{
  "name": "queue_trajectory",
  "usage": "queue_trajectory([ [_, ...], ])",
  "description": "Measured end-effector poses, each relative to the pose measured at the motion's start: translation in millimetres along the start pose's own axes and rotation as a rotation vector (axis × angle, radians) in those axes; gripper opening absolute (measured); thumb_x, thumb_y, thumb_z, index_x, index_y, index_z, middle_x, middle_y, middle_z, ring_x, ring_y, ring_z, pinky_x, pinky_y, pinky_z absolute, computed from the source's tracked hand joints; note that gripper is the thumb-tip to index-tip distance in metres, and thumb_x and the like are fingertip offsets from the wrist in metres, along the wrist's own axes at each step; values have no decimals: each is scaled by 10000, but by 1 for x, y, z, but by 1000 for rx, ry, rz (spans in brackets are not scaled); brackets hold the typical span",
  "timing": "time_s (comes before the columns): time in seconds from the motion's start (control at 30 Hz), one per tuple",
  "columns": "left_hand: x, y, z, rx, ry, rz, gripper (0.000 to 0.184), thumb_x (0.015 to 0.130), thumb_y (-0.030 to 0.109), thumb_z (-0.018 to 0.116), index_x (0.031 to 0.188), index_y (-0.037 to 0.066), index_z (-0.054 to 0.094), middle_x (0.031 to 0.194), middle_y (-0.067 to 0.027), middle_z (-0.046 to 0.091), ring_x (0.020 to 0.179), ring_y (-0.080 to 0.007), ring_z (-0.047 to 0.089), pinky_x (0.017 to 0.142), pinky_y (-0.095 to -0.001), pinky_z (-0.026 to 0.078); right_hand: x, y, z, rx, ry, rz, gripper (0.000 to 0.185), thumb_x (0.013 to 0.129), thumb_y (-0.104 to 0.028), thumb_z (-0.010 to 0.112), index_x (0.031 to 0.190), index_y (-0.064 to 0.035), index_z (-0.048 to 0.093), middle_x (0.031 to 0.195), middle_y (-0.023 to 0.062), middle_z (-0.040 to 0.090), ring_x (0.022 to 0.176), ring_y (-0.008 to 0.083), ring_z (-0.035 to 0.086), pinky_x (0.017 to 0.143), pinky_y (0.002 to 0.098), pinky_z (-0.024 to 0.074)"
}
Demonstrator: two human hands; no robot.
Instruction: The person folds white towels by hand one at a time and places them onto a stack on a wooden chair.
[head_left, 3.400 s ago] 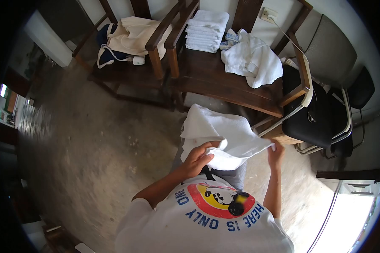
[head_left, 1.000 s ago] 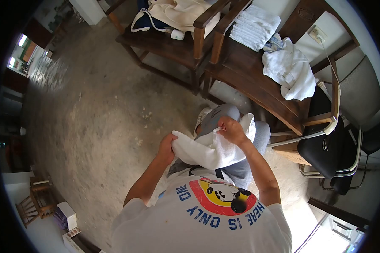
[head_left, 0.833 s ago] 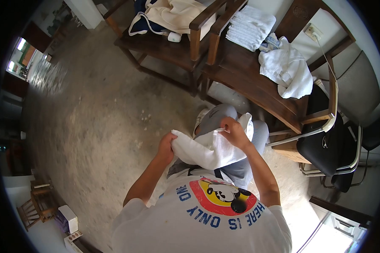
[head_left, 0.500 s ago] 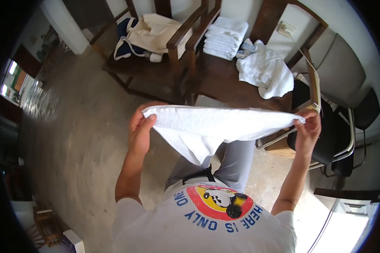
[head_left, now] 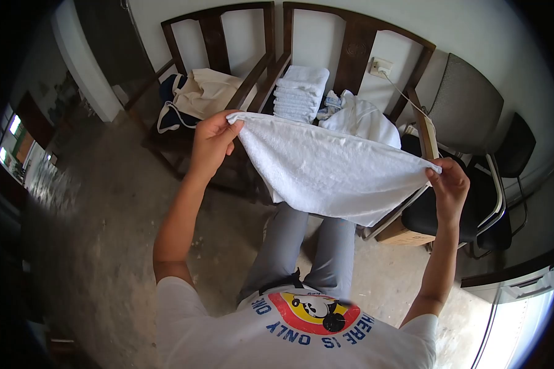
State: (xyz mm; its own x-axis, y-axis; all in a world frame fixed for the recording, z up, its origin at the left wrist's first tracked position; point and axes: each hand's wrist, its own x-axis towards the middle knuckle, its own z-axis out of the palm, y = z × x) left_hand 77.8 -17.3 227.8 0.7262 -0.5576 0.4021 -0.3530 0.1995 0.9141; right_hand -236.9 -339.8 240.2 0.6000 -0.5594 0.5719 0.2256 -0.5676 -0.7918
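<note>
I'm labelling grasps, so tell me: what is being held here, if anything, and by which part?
A white towel: the left hand pinches one end of its upper edge, the right hand the opposite end.

Blue capitals (head_left: 299,338) on the person's white T-shirt (head_left: 240,344) read "HERE IS ONLY ONE"; whether another letter stands before the H cannot be told. The words appear upside down and curve around a red-and-yellow cartoon print (head_left: 314,306). Beyond the print, toward the waist, runs a small line of lettering (head_left: 319,294), too small to read. Dark marks on the cardboard box (head_left: 403,232) are illegible.
</note>
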Motion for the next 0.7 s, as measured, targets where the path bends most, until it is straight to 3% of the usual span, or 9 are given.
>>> queue_trajectory([
  [0.1, 6, 4, 5, -187, 4, 8, 185, 898, 93, 593, 1039, -23, 618, 833, -28, 625, 578, -76, 539, 440, -206, 451, -2, -11, 4, 32, 40, -125, 134, 786, 8, 705, 902, 9, 640, 816, 9, 598, 765, 72, 546, 716, 211, 434],
  [0.2, -1, -23, 16, -391, 37, -23, 150, 902, 71, 560, 1005, -25, 611, 833, -50, 624, 641, -114, 588, 467, -259, 523, -10, 9, 22, -83, 52, 1, 130, 783, -1, 704, 896, 3, 640, 803, 8, 597, 745, 66, 547, 689, 206, 436],
  [0.23, 0, -45, 24, -339, -55, -187, 144, 897, 61, 557, 1005, -25, 600, 862, -57, 623, 702, -130, 606, 497, -276, 546, -9, 26, 27, -156, -102, 57, 131, 778, -10, 708, 888, -2, 638, 806, 4, 602, 732, 64, 547, 678, 205, 439],
  [0.3, -3, -62, 20, -315, -22, -265, 155, 899, 73, 555, 1018, -17, 594, 892, -56, 619, 725, -137, 610, 527, -287, 560, -8, 31, 26, -73, -24, 38, 128, 776, -19, 714, 876, -4, 635, 809, 0, 609, 731, 60, 546, 672, 206, 438],
  [0.37, 5, -53, 8, -286, -24, -248, 156, 903, 80, 548, 1020, -14, 593, 896, -52, 615, 729, -137, 611, 534, -288, 562, -4, 21, 18, -44, 8, -63, 129, 783, -28, 718, 876, -4, 631, 808, -4, 614, 736, 58, 547, 664, 207, 437],
  [0.43, -3, -42, 3, -274, -40, -274, 159, 912, 98, 540, 1016, -8, 595, 904, -46, 616, 738, -130, 610, 537, -286, 561, -2, 11, 22, 28, -16, 56, 136, 805, -35, 710, 904, -2, 623, 809, -12, 614, 741, 47, 542, 687, 188, 421],
  [0.7, 20, -29, -4, -306, -65, -200, 162, 921, 113, 529, 1000, -3, 610, 926, -49, 629, 772, -124, 603, 578, -279, 554, 29, 0, 24, 29, -1, 23, 123, 820, -38, 695, 914, -4, 624, 828, -6, 626, 757, 49, 545, 723, 192, 424],
])
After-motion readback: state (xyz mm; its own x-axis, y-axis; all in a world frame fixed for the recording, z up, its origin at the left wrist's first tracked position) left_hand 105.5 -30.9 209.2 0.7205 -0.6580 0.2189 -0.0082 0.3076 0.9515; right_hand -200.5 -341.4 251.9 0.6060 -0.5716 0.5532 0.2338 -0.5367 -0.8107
